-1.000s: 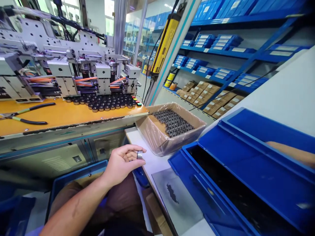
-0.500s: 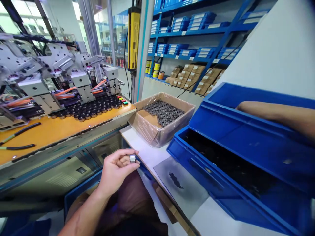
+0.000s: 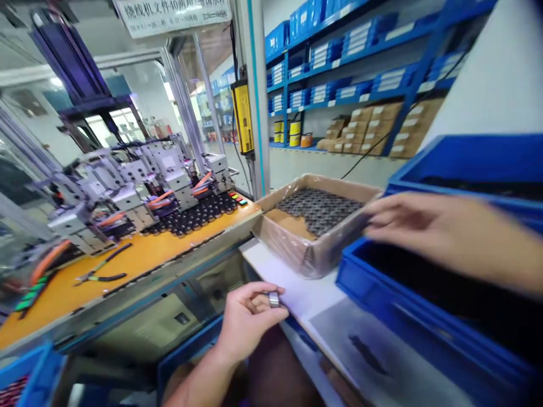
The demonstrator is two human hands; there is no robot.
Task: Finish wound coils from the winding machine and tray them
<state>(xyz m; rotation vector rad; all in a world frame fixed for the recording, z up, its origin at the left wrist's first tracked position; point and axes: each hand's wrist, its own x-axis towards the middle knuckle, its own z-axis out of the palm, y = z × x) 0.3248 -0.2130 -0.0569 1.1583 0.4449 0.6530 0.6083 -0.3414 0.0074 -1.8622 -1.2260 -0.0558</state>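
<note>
My left hand (image 3: 250,316) pinches a small silvery ribbed metal cylinder (image 3: 274,299) between thumb and fingers, beside the edge of the white table. My right hand (image 3: 418,226), smeared by motion, is over the front blue bin (image 3: 424,316), close to the right side of the carton. Its fingers are curled together; whatever may be in them cannot be made out. Dark contents fill that front bin. A second blue bin (image 3: 475,152) behind it holds dark material too. The plastic-lined carton (image 3: 292,254) contains rows of small dark ring-shaped parts (image 3: 322,206).
Left stands a machine (image 3: 169,169) on an orange bench top (image 3: 153,260), with rows of black parts (image 3: 199,215) and pliers (image 3: 106,268). A grey mat (image 3: 339,328) with a dark stain lies on the white table. Behind is a blue shelf rack (image 3: 348,93).
My right hand has come out of the rear blue bin and moved left over the front one. The view has shifted left and up. My left hand still holds the metal cylinder.
</note>
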